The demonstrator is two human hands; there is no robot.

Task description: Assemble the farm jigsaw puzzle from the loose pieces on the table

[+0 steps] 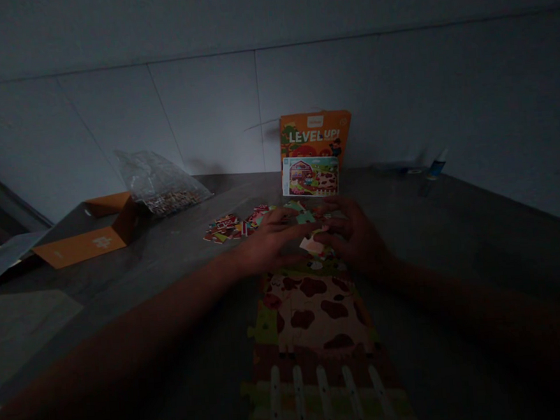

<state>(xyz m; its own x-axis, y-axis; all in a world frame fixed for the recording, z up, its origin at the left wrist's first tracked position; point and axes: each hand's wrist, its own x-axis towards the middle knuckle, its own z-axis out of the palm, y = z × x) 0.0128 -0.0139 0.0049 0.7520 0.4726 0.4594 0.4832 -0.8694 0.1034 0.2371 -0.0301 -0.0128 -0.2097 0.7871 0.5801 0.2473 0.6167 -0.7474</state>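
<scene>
A partly joined jigsaw puzzle (311,323) lies flat in front of me, showing a spotted cow above a white fence. At its far end, my right hand (356,236) has thumb and fingers curled in on a pale pink puzzle piece (312,243). My left hand (270,242) reaches in from the other side, fingers stretched out beside that piece and over the loose ones. A green puzzle piece (304,216) rests just beyond the fingertips. Loose puzzle pieces (223,227) are heaped left of the left hand. Dim light hides the finger contact in part.
An orange box (315,127) reading "LEVEL UP!" leans at the wall, a farm picture card (310,176) before it. On the left are an open orange box part (90,242) and a clear plastic bag (158,186) of pieces. A small bottle (436,166) stands back right.
</scene>
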